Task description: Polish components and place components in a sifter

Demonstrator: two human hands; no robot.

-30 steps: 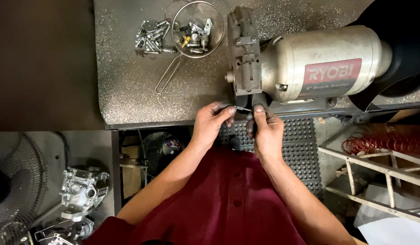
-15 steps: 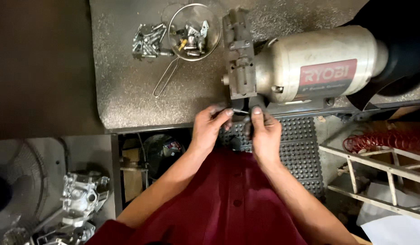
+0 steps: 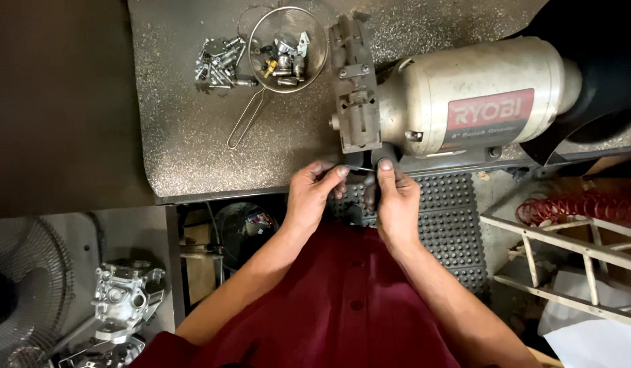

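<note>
While both hands' fingers pinch it | thin metal rod (image 3: 361,168) | dark, slender, level

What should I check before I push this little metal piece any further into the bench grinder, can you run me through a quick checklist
1. Grip on the small metal piece: left hand and right hand both pinch it at the fingertips. Ok.
2. Fingers near the grinder's guard: fingertips sit right below it, bare. Not ok.
3. Wheel spinning or stopped: hidden behind the guard. Cannot tell.
4. Bench grinder seated on the bench: body lies flat on the speckled top. Ok.
5. Loose parts: the wire strainer and the pile of small fittings lie apart from the hands. Ok.
6. Red sleeves: forearms bare, cloth back from the grinder. Ok.
</note>
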